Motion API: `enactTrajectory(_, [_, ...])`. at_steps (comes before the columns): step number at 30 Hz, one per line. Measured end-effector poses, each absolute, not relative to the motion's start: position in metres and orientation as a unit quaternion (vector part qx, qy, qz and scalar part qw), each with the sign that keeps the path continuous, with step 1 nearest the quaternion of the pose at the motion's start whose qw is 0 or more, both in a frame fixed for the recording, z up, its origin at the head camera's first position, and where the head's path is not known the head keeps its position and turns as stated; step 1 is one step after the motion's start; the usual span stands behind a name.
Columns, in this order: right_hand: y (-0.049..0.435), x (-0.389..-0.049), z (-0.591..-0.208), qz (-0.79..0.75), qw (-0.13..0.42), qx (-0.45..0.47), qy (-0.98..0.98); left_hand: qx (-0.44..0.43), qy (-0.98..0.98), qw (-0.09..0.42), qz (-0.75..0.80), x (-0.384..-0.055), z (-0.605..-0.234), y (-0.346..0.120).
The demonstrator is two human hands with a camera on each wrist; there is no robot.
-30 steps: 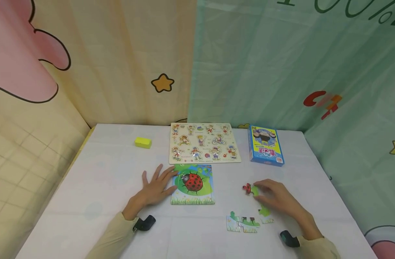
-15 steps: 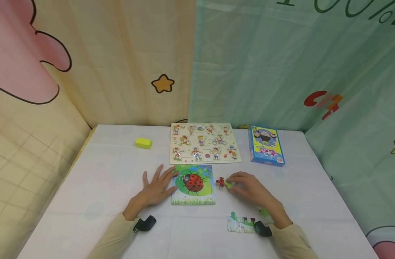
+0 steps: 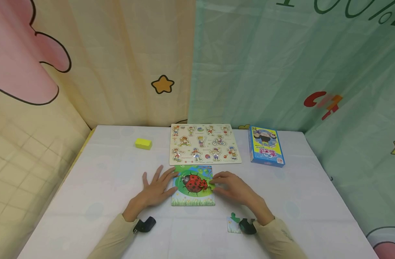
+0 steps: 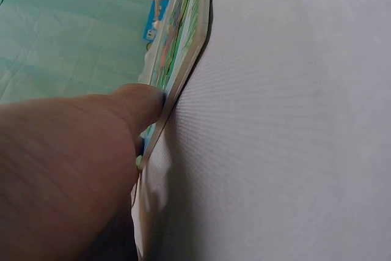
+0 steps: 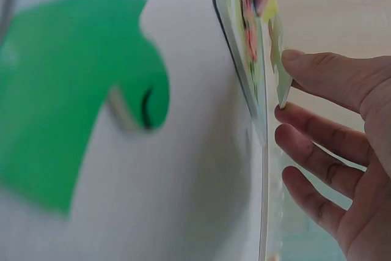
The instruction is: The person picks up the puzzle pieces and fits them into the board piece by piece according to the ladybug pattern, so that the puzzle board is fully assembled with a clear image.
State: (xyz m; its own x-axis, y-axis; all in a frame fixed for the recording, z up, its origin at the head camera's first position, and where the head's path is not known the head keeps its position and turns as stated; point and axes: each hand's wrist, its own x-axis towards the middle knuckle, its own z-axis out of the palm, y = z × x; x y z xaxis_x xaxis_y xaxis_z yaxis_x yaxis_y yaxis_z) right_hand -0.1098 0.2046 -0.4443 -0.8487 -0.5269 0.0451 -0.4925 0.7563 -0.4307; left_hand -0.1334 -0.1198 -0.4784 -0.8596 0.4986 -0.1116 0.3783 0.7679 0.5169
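Observation:
The ladybug puzzle board (image 3: pixel 193 201) lies flat on the white table. My left hand (image 3: pixel 153 192) rests at its left side with spread fingers, the thumb and fingertips touching the edge; in the left wrist view the thumb (image 4: pixel 143 102) presses against the board's side. My right hand (image 3: pixel 234 189) pinches a red and green jigsaw piece (image 3: pixel 203 184) over the right part of the ladybug picture. In the right wrist view the piece (image 5: pixel 278 59) stands edge-on between thumb and index finger, held off the board's surface, while the other fingers are extended.
Loose jigsaw pieces (image 3: pixel 233 226) lie near the front, partly covered by the right wrist camera (image 3: pixel 247 226). Behind the board stand a wooden sports-figure peg puzzle (image 3: pixel 200 147), a blue and yellow box (image 3: pixel 266 147) and a yellow block (image 3: pixel 143 144). Curtains hang behind the table.
The right hand has carried the pinched jigsaw piece leftward from the right side of the table to over the ladybug board. My left hand has stayed at the board's edge.

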Motion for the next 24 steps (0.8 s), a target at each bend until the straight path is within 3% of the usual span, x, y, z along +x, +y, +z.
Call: enactTrajectory(24, [0.177, -0.115, -0.446, -0.145, 0.034, -0.252, 0.956, 0.234, 0.933, 0.123, 0.243, -0.131, -0.473, -0.119])
